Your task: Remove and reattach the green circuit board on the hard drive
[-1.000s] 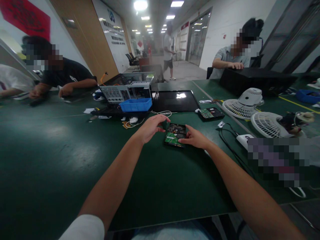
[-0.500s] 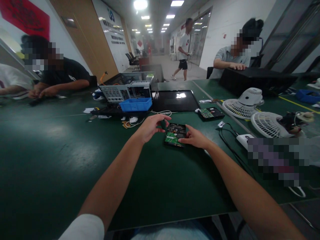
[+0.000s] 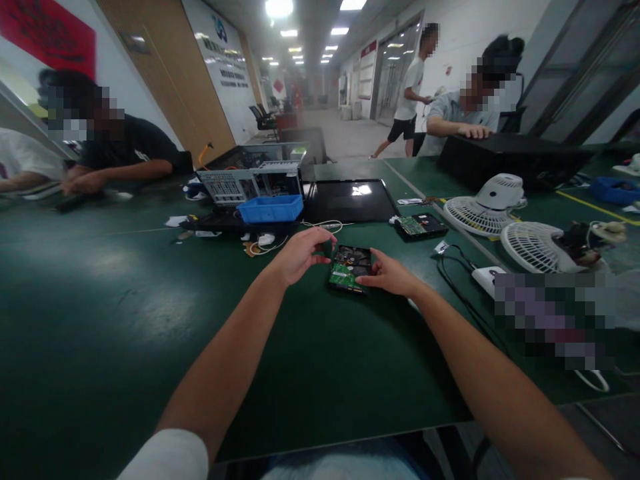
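A hard drive [image 3: 345, 275] lies on the green table before me, its green circuit board toward me and its dark metal part away. My right hand [image 3: 393, 275] grips its right side, thumb on the near corner and index finger by the far corner. Above the drive's left edge, my left hand [image 3: 305, 253] is curled, thumb and fingers closing round a small dark shape [image 3: 327, 249] that I cannot make out. The left fingertips are close to the drive; whether they touch it is unclear.
Beyond my hands stand an opened computer case [image 3: 253, 180], a blue bin [image 3: 273, 209] and a black panel [image 3: 350, 200]. To the right are another drive [image 3: 421, 227], two white fan parts [image 3: 485, 207], cables and a power strip [image 3: 487, 280]. Co-workers sit on both sides.
My left index finger has drawn back slightly to the left. The right hand and the hard drive hold their place. A person in the background has walked to the right.
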{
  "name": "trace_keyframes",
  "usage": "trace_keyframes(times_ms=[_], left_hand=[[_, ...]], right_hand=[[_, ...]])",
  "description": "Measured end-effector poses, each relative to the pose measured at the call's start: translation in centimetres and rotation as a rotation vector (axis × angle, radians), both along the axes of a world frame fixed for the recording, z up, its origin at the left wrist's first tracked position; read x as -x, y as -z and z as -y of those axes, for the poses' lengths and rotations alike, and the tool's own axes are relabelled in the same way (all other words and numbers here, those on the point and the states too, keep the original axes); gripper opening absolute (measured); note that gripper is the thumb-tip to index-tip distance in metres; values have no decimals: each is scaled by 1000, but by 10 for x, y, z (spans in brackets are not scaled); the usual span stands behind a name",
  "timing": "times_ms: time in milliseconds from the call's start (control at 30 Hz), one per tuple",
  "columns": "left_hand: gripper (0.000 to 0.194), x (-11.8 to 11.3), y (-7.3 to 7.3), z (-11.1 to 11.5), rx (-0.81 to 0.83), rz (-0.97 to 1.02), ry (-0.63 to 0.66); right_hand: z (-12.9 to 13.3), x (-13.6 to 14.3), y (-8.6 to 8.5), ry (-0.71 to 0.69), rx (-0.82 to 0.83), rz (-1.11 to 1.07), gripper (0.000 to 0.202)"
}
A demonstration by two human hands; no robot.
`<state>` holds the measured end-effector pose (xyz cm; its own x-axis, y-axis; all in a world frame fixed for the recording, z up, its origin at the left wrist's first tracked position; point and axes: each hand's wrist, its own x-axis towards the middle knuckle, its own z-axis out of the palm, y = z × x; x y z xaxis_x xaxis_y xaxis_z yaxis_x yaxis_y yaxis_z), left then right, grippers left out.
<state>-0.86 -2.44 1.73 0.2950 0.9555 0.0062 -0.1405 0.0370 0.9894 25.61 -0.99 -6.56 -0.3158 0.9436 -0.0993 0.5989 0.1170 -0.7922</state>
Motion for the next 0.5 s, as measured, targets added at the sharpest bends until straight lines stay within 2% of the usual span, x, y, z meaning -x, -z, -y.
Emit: trace_keyframes(times_ms=[200, 500], left_hand=[[25, 0, -1, 1, -23, -54, 15], [26, 1, -1, 1, 2, -21, 32]], right_hand=[[-1, -1, 2, 1, 2, -4, 116], [-1, -1, 2, 1, -7, 10, 119]])
